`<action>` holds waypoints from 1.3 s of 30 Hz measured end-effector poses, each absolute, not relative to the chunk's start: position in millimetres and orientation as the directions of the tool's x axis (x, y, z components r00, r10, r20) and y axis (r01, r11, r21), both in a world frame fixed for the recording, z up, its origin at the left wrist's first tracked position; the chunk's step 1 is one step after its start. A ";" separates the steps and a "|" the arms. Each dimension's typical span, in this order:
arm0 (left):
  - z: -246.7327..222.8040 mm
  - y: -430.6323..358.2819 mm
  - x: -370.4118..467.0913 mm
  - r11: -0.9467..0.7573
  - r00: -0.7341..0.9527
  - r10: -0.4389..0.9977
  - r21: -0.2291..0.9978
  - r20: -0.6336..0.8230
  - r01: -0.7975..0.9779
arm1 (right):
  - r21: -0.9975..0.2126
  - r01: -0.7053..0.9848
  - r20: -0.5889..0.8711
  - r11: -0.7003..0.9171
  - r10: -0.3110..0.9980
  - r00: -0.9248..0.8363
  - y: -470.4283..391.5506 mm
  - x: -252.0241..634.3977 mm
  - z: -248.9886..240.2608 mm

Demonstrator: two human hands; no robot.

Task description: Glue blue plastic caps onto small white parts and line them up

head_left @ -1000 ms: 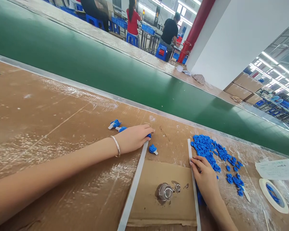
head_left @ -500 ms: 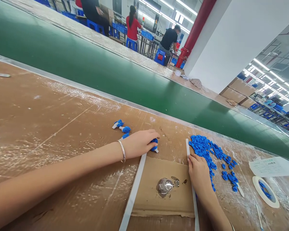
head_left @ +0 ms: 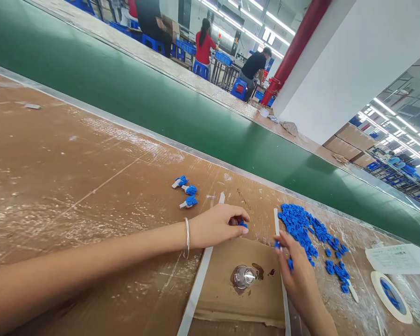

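My left hand (head_left: 220, 226), a bangle at its wrist, is curled around a small blue piece (head_left: 243, 224) above the cardboard sheet's (head_left: 227, 298) far edge. My right hand (head_left: 299, 270) pinches another small blue piece (head_left: 277, 244) between thumb and finger, beside the right white strip (head_left: 276, 221). A second white strip (head_left: 196, 289) runs along the cardboard's left side. On the cardboard sits a small clear dome-shaped cup (head_left: 244, 276) next to dark wet stains. Three blue clumps with white tabs (head_left: 189, 202) lie beyond my left forearm.
A heap of small blue pieces (head_left: 296, 221) lies right of the right strip. Farther right are a masking tape roll (head_left: 376, 282) and a labelled translucent sheet (head_left: 395, 259). A green conveyor belt (head_left: 161, 114) crosses behind the brown table (head_left: 91, 224). Several people sit beyond it.
My left hand has shifted slightly right and nearer, uncovering the third blue clump. My right hand has moved off the right strip and now shows a blue piece at its fingertips. The view has tilted slightly.
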State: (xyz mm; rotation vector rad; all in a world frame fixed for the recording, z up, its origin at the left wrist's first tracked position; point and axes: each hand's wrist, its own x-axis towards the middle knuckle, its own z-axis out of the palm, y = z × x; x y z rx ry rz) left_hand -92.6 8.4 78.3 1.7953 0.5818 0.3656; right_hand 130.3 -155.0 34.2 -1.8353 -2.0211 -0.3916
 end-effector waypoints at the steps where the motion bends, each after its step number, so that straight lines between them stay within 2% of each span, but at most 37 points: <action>1: 78.0 7.2 -91.7 -0.106 0.842 0.531 0.979 -0.093 0.175 | -0.106 0.977 0.451 0.183 0.885 -0.117 -162.4 123.4 37.9; 3: 76.1 5.6 -89.8 0.089 0.864 0.479 0.988 -0.151 0.124 | -0.182 0.931 0.450 0.317 0.869 -0.208 -175.3 109.0 42.5; 5: 73.7 5.2 -88.1 0.185 0.869 0.465 0.978 -0.171 0.094 | -0.189 0.900 0.461 0.394 0.844 -0.273 -182.3 96.6 43.3; 12: 71.7 6.7 -87.2 0.223 0.857 0.483 0.972 -0.178 0.076 | -0.070 0.882 0.500 0.467 0.781 -0.374 -171.8 80.4 39.5; 14: 72.3 6.7 -87.6 0.225 0.852 0.493 0.972 -0.177 0.071 | -0.093 0.881 0.493 0.464 0.790 -0.364 -172.1 80.6 40.0; 17: 71.7 4.7 -88.1 0.236 0.859 0.482 0.970 -0.174 0.064 | -0.310 0.870 0.456 0.382 0.863 -0.217 -179.9 79.6 40.9; 21: 67.2 -6.3 -87.6 0.354 0.912 0.381 0.935 -0.152 0.008 | -0.681 0.714 0.400 0.164 0.900 0.174 -191.8 71.0 44.5; 23: 65.0 -14.9 -87.2 0.414 0.937 0.331 0.909 -0.116 -0.034 | -0.794 0.597 0.356 0.117 0.885 0.300 -193.3 65.3 47.6; 26: 64.2 -27.5 -87.4 0.462 0.953 0.296 0.883 -0.066 -0.083 | -0.882 0.456 0.319 0.120 0.863 0.391 -190.5 58.8 51.1; 30: 65.6 -36.7 -88.3 0.514 0.962 0.265 0.853 -0.060 -0.088 | -0.897 0.404 0.348 0.181 0.852 0.391 -185.6 55.6 48.0; 33: 65.2 -38.6 -88.3 0.537 0.964 0.256 0.839 -0.064 -0.087 | -0.843 0.463 0.447 0.275 0.837 0.317 -183.9 54.2 41.5; 37: 62.2 -39.1 -87.9 0.545 0.966 0.254 0.834 -0.058 -0.093 | -0.801 0.533 0.483 0.272 0.820 0.306 -182.5 49.4 37.7; 39: 61.2 -39.7 -87.9 0.551 0.964 0.260 0.828 -0.052 -0.104 | -0.720 0.628 0.546 0.295 0.800 0.250 -182.1 47.1 38.4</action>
